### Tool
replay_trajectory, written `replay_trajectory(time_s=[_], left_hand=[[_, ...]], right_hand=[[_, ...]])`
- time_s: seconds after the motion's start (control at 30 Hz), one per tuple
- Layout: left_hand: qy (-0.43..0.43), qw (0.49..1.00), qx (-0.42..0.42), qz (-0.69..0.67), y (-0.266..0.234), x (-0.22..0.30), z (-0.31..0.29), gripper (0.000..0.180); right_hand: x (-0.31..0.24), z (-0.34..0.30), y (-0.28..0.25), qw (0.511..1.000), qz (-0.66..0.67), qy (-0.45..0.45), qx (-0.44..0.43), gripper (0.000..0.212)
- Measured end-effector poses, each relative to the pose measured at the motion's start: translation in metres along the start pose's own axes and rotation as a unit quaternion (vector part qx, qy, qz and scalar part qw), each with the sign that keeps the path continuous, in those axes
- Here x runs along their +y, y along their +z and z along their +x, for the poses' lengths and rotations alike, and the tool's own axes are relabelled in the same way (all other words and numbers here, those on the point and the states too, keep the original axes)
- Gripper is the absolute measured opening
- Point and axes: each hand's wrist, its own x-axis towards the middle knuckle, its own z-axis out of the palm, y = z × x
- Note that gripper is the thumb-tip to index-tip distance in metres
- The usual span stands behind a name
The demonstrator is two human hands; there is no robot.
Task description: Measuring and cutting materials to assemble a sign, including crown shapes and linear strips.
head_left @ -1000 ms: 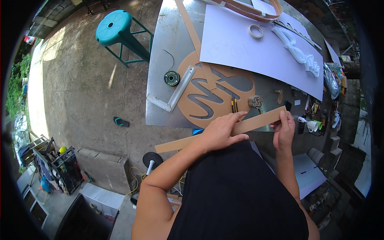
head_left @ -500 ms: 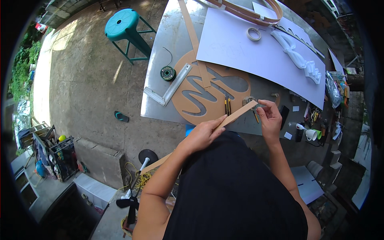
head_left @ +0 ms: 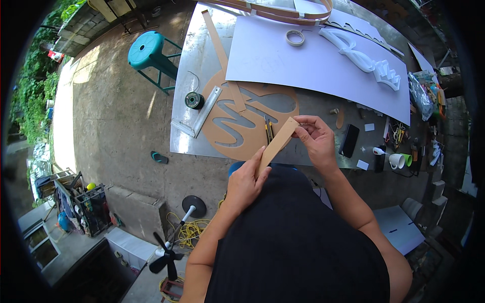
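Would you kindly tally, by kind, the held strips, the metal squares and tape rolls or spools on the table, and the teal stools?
Held strips: 1 (tan strip, left hand and right hand on it)
Metal square: 1
Rolls or spools: 2 (pale roll, dark spool)
Teal stool: 1
Total: 5

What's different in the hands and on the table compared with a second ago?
The brown strip has swung to a steeper slant, still gripped by the left hand. The right hand has moved left, its fingers at the strip's upper end, uncovering the black phone. The round board, metal square and spool lie as they were.
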Motion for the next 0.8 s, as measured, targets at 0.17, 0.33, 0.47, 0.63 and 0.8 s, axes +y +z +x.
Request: replay_trajectory(time_s=[0.17, 0.33, 0.47, 0.63, 0.8], left_hand=[[0.006, 0.999, 0.045, 0.028, 0.006, 0.016, -0.004, 0.045], [-0.004, 0.994, -0.063, -0.092, 0.000, 0.022, 0.010, 0.027], [-0.016, 0.948, -0.123, -0.294, 0.002, 0.043, 0.027, 0.035], [-0.002, 0.919, -0.206, -0.337, -0.005, 0.059, 0.041, 0.049], [-0.024, 0.906, -0.224, -0.357, -0.009, 0.066, 0.038, 0.047]], right_hand=[[-0.001, -0.002, -0.014, 0.997, 0.055, 0.047, -0.018, 0.013], [0.000, -0.007, -0.021, 0.997, 0.051, 0.039, -0.030, 0.009], [-0.014, -0.012, -0.016, 0.987, -0.104, -0.118, -0.040, 0.010], [-0.043, -0.007, -0.015, 0.895, -0.324, -0.305, -0.040, 0.017], [-0.047, -0.008, -0.013, 0.853, -0.376, -0.359, -0.049, 0.021]])
